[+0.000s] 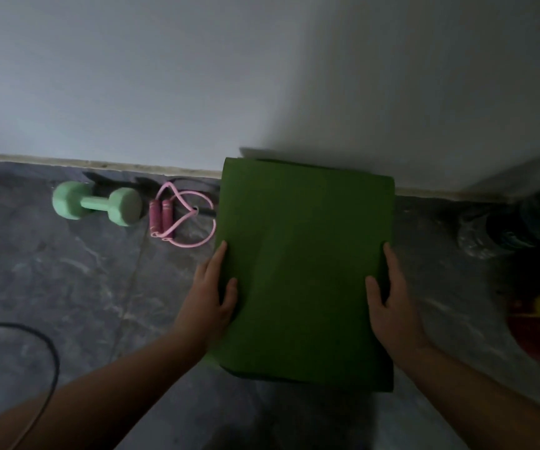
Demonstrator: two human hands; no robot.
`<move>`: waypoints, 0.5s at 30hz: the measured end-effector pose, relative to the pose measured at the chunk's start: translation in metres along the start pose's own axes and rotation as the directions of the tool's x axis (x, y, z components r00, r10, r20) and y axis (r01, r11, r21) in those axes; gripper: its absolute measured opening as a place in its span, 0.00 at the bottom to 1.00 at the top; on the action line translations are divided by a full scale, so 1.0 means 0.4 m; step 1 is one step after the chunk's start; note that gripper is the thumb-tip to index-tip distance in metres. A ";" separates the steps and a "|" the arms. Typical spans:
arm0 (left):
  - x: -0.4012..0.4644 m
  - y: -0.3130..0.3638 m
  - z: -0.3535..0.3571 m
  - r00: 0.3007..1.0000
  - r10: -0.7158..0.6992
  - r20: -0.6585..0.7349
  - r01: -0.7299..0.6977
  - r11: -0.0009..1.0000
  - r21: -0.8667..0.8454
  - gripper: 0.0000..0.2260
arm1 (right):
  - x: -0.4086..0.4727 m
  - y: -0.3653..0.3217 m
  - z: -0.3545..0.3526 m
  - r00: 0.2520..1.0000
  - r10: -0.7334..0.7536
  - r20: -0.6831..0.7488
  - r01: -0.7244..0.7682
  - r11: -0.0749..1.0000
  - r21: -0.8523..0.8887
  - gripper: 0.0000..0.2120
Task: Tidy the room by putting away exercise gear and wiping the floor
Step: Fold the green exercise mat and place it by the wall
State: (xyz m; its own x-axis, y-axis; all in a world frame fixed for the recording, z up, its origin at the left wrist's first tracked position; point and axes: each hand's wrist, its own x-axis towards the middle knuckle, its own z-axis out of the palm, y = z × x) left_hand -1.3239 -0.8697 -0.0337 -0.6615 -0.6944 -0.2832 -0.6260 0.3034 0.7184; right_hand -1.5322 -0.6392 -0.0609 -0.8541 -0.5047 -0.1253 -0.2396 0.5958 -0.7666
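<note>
**At the wall base: folded mat held by both edges**

Against the wall, both hands clamp one thing. Left hand [213, 293] grips the left edge of the folded green mat [304, 264], thumb lying on the top face, fingers wrapped under and out of view. Right hand [388, 297] mirrors it on the right edge, thumb on top, remaining fingers along the side. Neither hand is free; both hold the mat, set about as wide apart as the mat itself.

Two-sided grip makes sense: mat is folded in several layers, floppy, and would likely sag or unfold if held from one side. Far edge of the mat reaches the skirting [99, 164] where floor meets wall [262, 76]; near edge sits close to the person. Cannot tell whether the mat rests flat on the floor or is still slightly lifted. Judgement: it is being parked against the wall, in line with the other gear.

Left of the mat, just beside its edge, a pink skipping rope [180, 219] lies coiled with both handles together. Further left, a mint green dumbbell [96, 203] lies on its side, near the skirting. Gear looks lined up along the wall to free the grey marbled floor [83, 280] for wiping, which seems not yet begun.

Dark cable [44, 345] loops across the floor at lower left. Blurred dark and red-yellow items at right edge, unidentifiable.
</note>
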 end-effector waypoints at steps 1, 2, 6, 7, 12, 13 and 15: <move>0.011 -0.024 0.025 1.000 0.005 0.000 -0.005 1.000 -0.002 0.31 | 0.010 0.032 0.023 1.000 -0.007 -0.003 0.007 1.000 -0.002 0.30; 0.019 -0.045 0.045 1.000 0.005 0.006 -0.005 1.000 -0.008 0.31 | 0.015 0.054 0.040 1.000 -0.019 -0.006 0.019 1.000 -0.006 0.30; 0.046 -0.085 0.075 0.997 -0.027 0.069 0.027 1.000 -0.003 0.32 | 0.017 0.092 0.065 0.998 -0.053 0.017 0.054 0.998 -0.023 0.27; 0.048 -0.084 0.077 0.997 -0.035 0.064 0.035 0.999 -0.002 0.32 | 0.018 0.092 0.066 0.999 -0.050 0.015 0.050 0.999 -0.021 0.27; 0.020 -0.076 0.077 1.000 -0.020 0.020 0.021 1.000 -0.012 0.32 | -0.001 0.092 0.075 0.999 -0.031 -0.025 0.029 0.997 -0.073 0.29; 0.014 -0.080 0.075 0.999 -0.023 0.029 0.024 1.000 -0.019 0.32 | -0.006 0.098 0.078 0.999 -0.035 -0.028 0.032 0.996 -0.087 0.30; 0.007 -0.085 0.073 0.999 -0.018 0.038 0.019 0.999 -0.030 0.32 | -0.007 0.101 0.079 0.998 -0.047 -0.036 0.043 0.993 -0.109 0.30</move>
State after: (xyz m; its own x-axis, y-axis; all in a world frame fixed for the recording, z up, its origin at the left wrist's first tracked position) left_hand -1.3164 -0.8627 -0.0777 -0.6654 -0.6743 -0.3203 -0.6259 0.2701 0.7316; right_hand -1.5248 -0.6334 -0.1116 -0.8580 -0.5093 -0.0663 -0.3248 0.6381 -0.6981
